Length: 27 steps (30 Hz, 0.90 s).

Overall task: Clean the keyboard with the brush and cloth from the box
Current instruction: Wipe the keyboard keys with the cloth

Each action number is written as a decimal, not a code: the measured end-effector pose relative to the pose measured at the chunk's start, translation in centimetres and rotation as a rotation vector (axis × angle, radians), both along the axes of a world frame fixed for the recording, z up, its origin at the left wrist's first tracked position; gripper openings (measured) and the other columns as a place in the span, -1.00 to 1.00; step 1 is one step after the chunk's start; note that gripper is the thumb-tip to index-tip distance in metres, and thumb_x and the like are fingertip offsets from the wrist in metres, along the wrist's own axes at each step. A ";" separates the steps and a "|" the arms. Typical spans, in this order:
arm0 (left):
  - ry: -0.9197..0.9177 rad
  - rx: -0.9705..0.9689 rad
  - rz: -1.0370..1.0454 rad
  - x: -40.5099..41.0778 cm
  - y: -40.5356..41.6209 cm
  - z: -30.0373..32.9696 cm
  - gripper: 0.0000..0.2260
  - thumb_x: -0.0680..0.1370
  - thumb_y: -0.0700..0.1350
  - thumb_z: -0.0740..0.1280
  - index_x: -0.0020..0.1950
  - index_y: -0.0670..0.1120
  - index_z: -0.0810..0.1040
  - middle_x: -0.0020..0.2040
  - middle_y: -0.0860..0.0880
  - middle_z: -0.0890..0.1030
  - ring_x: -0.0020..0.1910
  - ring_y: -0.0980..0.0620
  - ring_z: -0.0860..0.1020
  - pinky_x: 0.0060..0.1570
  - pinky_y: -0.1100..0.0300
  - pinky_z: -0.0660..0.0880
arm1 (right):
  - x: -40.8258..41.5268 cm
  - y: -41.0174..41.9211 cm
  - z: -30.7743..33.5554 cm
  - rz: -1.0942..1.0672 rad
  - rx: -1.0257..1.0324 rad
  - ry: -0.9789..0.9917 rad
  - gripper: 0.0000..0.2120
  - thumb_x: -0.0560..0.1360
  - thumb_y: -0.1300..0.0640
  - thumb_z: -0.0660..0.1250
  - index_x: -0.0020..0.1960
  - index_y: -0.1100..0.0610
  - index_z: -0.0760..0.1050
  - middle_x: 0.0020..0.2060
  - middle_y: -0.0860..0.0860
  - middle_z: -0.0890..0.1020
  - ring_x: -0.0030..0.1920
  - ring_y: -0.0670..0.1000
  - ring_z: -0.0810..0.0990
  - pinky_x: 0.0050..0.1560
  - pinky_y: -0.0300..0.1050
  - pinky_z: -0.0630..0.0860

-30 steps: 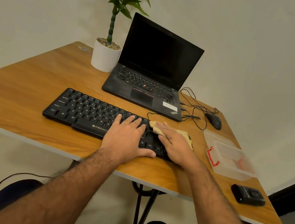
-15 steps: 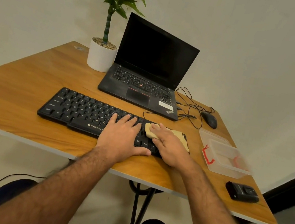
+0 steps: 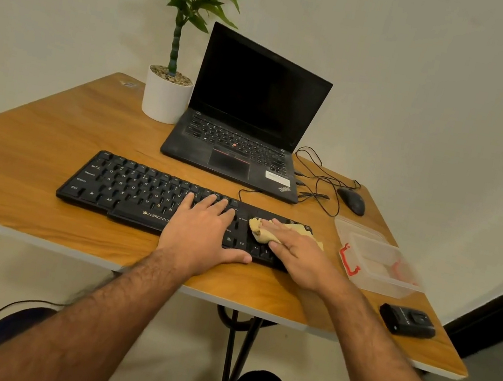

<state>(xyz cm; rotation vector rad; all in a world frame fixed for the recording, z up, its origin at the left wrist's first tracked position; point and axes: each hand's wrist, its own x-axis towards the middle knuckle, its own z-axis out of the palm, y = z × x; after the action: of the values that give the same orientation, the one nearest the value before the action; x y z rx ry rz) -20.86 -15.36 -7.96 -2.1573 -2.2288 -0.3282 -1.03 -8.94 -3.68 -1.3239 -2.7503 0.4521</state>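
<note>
Pressing the cloth (image 3: 283, 233) onto the keyboard (image 3: 130, 185), flat right hand (image 3: 296, 252); left hand (image 3: 202, 232) flat on keys.

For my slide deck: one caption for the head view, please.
Right hand presses cloth on black keyboard; left hand steadies it.

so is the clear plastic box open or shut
Open. The clear plastic box with red clips has no lid on top; its clear lid lies behind it on the wooden table.

Right hand (image 3: 295, 255) presses cloth (image 3: 264, 231) on keyboard (image 3: 129, 189).
</note>
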 end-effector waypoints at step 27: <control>-0.009 0.007 -0.003 -0.1 0.0 -0.1 -0.06 0.39 0.59 0.03 0.60 0.01 0.19 0.62 -0.01 0.17 0.61 -0.01 0.06 0.56 -0.17 -0.05 | -0.9 0.1 -0.2 -0.203 -0.009 0.115 -0.55 0.69 0.06 0.09 0.57 0.02 0.19 0.55 0.02 0.24 0.55 0.00 0.17 0.49 -0.13 0.07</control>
<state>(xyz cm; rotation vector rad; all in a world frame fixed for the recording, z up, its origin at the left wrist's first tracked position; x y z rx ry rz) -20.94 -15.34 -8.04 -2.1606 -2.2261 -0.3454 -1.97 -8.83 -3.84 -1.5092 -2.4925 0.5082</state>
